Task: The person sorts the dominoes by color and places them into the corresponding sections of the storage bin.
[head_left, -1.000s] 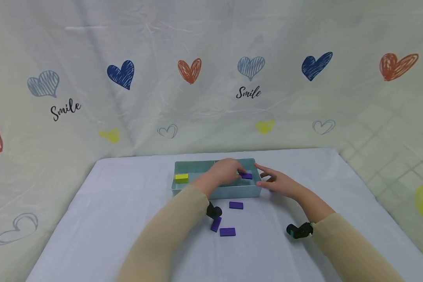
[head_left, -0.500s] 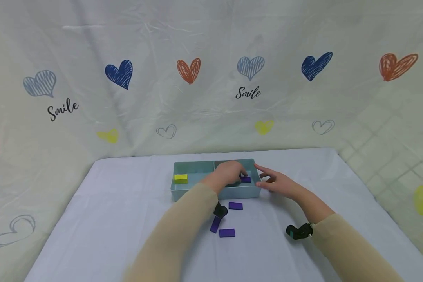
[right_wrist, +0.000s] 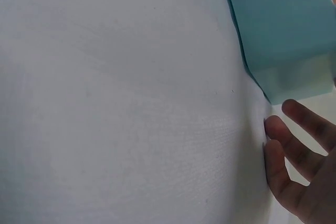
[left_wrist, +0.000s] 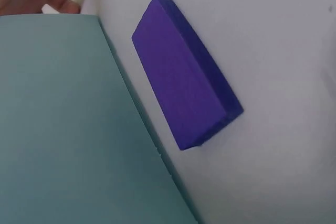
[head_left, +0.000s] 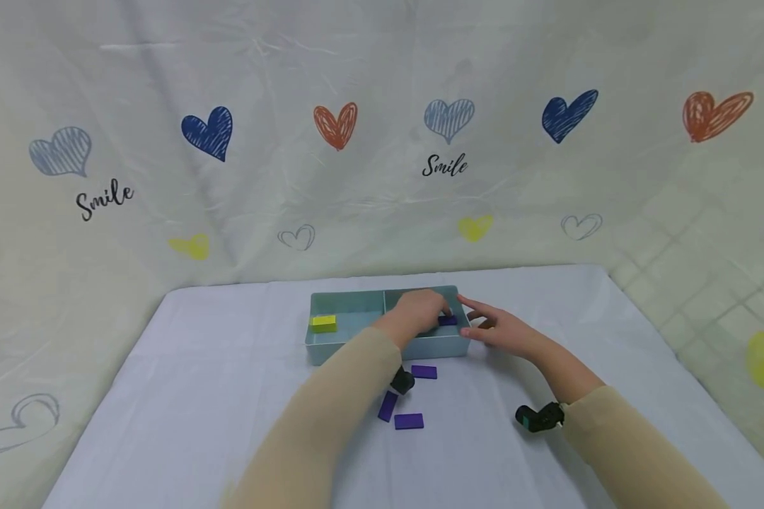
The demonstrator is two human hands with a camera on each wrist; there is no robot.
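Note:
A blue-green divided box (head_left: 442, 346) stands at the back of the table. My left hand (head_left: 418, 311) reaches over its front wall into the right compartment, fingertips bent down at a purple rectangular block (head_left: 447, 320) that it holds low in there; the hand partly covers it. At the box's right end, my right hand (head_left: 503, 329) rests with spread, relaxed fingers against the end wall. The right wrist view shows those fingers (right_wrist: 294, 150) by the box corner. A yellow block (head_left: 323, 324) lies in the left compartment.
Three more purple blocks lie on the white cloth in front of the box: one near its front wall (head_left: 424, 372), a slanted block (head_left: 388, 406) and the nearest block (head_left: 409, 421). A patterned curtain (head_left: 382, 198) hangs behind the table.
My left hand has shifted right inside the right compartment. The purple block at its fingers first sank a little, then moved slightly right. My right hand has stayed at the box's end.

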